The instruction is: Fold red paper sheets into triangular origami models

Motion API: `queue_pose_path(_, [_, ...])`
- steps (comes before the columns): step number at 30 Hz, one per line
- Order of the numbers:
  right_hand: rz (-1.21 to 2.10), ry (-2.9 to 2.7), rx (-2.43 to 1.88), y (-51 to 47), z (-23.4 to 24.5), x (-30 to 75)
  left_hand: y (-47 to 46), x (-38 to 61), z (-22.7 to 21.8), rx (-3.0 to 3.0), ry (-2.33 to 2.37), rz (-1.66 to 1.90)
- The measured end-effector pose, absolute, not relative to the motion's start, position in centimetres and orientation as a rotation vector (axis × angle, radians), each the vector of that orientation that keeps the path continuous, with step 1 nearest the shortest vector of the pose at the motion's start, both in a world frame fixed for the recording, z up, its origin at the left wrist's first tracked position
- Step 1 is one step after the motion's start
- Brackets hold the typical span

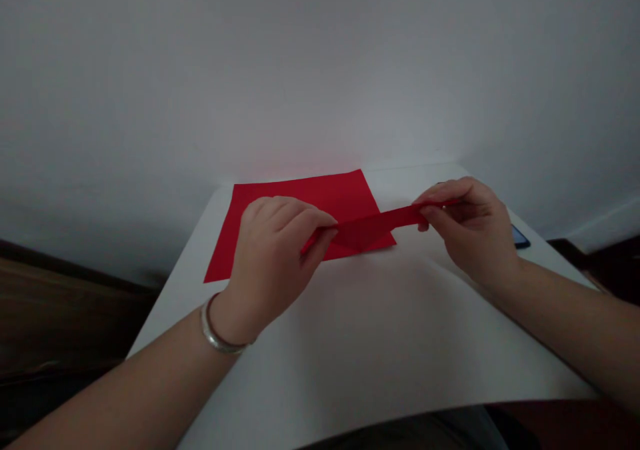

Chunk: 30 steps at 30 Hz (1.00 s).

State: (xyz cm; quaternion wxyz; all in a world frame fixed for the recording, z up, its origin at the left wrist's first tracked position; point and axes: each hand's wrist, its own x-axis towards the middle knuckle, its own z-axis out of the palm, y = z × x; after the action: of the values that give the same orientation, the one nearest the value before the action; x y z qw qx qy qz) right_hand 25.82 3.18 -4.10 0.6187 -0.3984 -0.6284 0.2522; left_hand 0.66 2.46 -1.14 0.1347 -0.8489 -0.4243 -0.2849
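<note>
- Hands: 2, both the wearer's own, both above the desk (370, 350).
- Left hand (277, 250): closed in a pinch, thumb and fingers gripping the left end of the held red paper (383, 222).
- Right hand (473, 227): pinching the same piece near its right end, thumb on the near side; a bit of red shows past the fingers.
- Red paper: 2 pieces in view, 1 held, 1 lying down.
- Held piece: spans the gap between the hands as a narrow band, seen close to edge-on, right end slightly higher in view. Cannot tell how many layers or folds it has. Darker patch below its middle, flap or shadow, can't tell which.
- Flat red sheet (300, 193): 1, on the far left part of the desk, behind the held piece; left hand covers part of it.
- Bracelet: 1, silver-coloured bangle (215, 333), on the left wrist.
- Phone-like object (520, 237): 1, dark edge, bluish face, on the desk at the right, mostly hidden by the right hand.
- Desk: 1, white, far edge at the pale wall (320, 70).
- Brown wooden surface (60, 310): 1, left of the desk, dim.
</note>
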Motion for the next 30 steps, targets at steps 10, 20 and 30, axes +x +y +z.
queue_pose_path(10, [0.269,-1.833,-0.77,2.7,-4.2,26.8,2.5,0.2,-1.5,-2.37,-0.973,-1.005])
queue_pose_path(20, [0.071,-2.544,-0.668,5.1,-5.5,27.2,4.2,0.5,-4.1,-2.634,-0.923,-0.353])
queue_pose_path(30, [0.083,-2.566,-0.763,5.6,-6.3,26.5,4.4,1.1,-4.9,-2.735,-0.565,-0.324])
